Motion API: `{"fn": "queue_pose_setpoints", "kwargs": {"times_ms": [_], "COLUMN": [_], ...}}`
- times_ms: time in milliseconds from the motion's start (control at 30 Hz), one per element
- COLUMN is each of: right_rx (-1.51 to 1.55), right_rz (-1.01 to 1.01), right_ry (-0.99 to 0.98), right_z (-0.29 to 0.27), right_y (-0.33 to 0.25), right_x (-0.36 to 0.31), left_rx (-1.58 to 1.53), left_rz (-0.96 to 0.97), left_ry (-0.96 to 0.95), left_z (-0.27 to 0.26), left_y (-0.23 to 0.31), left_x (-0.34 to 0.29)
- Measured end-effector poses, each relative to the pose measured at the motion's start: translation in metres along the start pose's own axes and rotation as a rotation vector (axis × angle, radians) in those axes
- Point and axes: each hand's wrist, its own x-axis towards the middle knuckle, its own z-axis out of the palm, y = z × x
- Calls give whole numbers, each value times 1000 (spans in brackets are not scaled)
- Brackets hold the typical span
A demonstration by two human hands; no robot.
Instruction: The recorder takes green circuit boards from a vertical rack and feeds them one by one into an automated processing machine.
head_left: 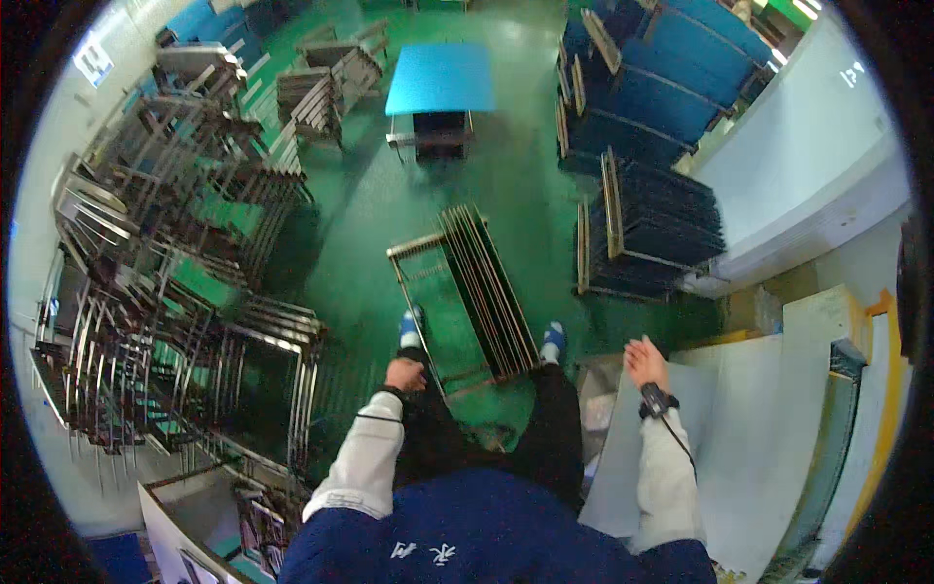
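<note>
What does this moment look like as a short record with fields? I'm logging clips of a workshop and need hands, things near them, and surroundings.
Setting: workshop with a green floor, seen from above.
Left hand: lowered beside the leg, closed loosely, holding nothing that shows; nearest the metal rack.
Right hand: open, fingers spread, empty, above a pale sheet panel.
Metal rack: on the floor between the feet, holding thin dark plates on edge.
Left side: stacked metal frames.
Far side: blue-topped table.
Right side: racks of dark blue panels.
</note>
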Motion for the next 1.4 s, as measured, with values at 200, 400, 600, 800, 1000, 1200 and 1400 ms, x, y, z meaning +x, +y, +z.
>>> {"fn": "queue_pose_setpoints", "kwargs": {"times_ms": [200, 400, 600, 800, 1000, 1200, 1400], "right_rx": [-381, -710, -1070, -1348, -1625, -1739, -1788], "right_rz": [164, 124, -86, -310, -355, -323, -549], "right_ry": [66, 19, -20, -81, -163, -94, -228], "right_z": [88, 161, 193, 230, 243, 237, 252], "right_y": [15, 56, 113, 146, 148, 162, 147], "right_x": [54, 119, 205, 257, 286, 300, 273], "left_rx": [-775, -820, -912, -948, -1023, -1036, -1048], "left_rz": [-310, -331, -403, -471, -517, -509, -485], "left_ry": [164, 69, 33, -20, -40, -68, -47], "left_z": [-15, -40, -48, -54, -68, -73, -72], "left_y": [7, 4, 3, -1, 5, 5, 6], "left_x": [6, 8, 9, 12, 12, 17, 14]}}
